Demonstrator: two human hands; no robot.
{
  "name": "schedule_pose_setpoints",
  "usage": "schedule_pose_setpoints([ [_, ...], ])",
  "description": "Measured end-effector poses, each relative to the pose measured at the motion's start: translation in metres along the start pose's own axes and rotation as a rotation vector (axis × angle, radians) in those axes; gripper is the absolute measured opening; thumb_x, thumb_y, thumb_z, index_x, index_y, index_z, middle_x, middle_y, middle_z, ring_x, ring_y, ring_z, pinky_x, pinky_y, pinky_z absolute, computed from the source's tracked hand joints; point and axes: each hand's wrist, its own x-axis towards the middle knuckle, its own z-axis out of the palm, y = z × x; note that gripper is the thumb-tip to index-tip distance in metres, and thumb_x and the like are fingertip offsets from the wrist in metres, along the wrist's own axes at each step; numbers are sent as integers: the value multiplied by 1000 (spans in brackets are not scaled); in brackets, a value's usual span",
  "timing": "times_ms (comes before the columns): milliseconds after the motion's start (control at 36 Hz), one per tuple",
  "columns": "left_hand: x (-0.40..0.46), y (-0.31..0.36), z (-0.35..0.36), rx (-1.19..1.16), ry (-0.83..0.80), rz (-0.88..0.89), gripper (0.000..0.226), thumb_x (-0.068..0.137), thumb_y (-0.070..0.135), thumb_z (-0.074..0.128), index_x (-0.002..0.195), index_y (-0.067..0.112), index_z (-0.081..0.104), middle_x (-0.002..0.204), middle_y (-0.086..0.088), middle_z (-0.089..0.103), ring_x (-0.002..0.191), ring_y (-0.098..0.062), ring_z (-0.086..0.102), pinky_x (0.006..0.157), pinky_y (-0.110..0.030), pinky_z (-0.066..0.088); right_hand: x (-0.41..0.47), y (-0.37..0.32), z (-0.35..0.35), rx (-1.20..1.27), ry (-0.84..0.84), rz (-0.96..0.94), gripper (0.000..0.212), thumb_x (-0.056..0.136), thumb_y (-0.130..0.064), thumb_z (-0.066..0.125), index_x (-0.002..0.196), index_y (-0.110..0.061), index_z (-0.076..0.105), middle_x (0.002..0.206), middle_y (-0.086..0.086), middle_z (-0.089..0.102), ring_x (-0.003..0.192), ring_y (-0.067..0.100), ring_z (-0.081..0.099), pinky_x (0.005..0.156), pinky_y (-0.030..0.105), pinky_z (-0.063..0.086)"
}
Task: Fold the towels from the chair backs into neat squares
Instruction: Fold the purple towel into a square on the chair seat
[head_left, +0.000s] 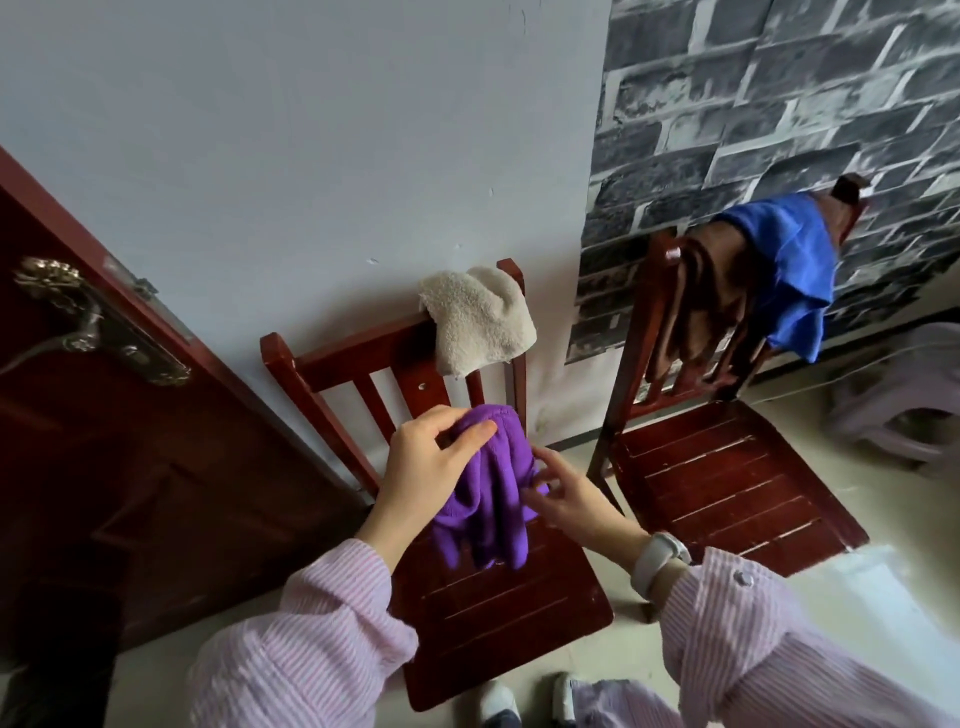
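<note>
Left hand (426, 462) pinches soft, bunched purple towel (493, 499)

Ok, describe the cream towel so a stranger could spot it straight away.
Find the red wooden chair against the plain grey wall, beside the door. The cream towel hangs over the right end of its top rail. It is the only pale, fluffy cloth.

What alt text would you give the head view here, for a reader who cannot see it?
A person's left hand grips a bunched purple towel above a red wooden chair while the right hand touches its side. A cream towel hangs on that chair's back; a blue towel and a brown towel drape a second chair.
</note>
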Motion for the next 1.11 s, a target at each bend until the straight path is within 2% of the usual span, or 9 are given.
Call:
schedule_pose_setpoints([
  [111,1,4,-15,-28,7,-27,9,83,19,65,89,14,68,83,1,70,78,-7,64,74,-23,52,19,-18,3,-39,162,-45,11,86,-15,58,96,-18,63,85,8,62,75,27,62,72,40,50],
  [250,1,-7,-40,47,-24,-101,5,87,24,59,82,25,62,80,10,66,77,-1,62,75,-26,52,31,-38,-25,293,467,-112,23,85,-2,58,85,-24,66,66,-8,69,77,22,63,82,44,54],
  [333,-2,-10,-43,-35,-28,-143,13,91,19,54,85,12,63,82,-6,68,81,-17,63,79,-37,51,35,-55,-34,679,377,-144,35,87,-1,56,115,-23,54,90,-2,72,84,12,64,84,27,52],
  [472,-2,-7,-39,-108,-64,-115,20,93,21,51,92,6,64,84,-14,67,81,-22,63,76,-36,49,29,-42,-11,376,157,63,56,86,2,56,137,-1,33,131,14,49,109,17,55,90,26,46],
  [611,-4,-1,-28,-103,-193,-81,21,93,21,48,100,8,63,90,-12,66,87,-19,64,79,-29,50,24,-30,19,394,-151,217,28,89,1,47,111,-11,59,103,11,64,92,21,58,74,32,48],
  [694,-4,-2,-29,-124,-107,-102,20,92,23,48,95,9,62,89,-15,65,86,-22,63,78,-33,51,21,-32,30,329,-128,300,13,93,-20,48,89,-14,60,84,6,60,79,20,57,70,33,48],
  [861,-9,-5,-38,-223,36,-166,14,92,20,48,87,22,62,86,-1,66,84,-13,64,75,-23,51,17,-8,44,208,-88,645,56,90,-51,44,103,2,58,92,14,63,72,25,64,59,33,55],
  [972,-12,-9,-41,-242,51,-180,14,92,19,49,88,23,62,88,-3,66,88,-18,64,76,-27,52,19,-10,50,581,-37,554,38,93,-31,48,104,3,58,98,18,61,91,32,61,76,43,51],
  [1111,-13,-16,-50,-172,35,-212,15,89,15,54,88,28,61,90,2,67,86,-10,65,75,-25,54,19,-29,33,741,18,350,14,89,-10,50,94,1,57,88,16,57,84,25,55,66,29,46],
])
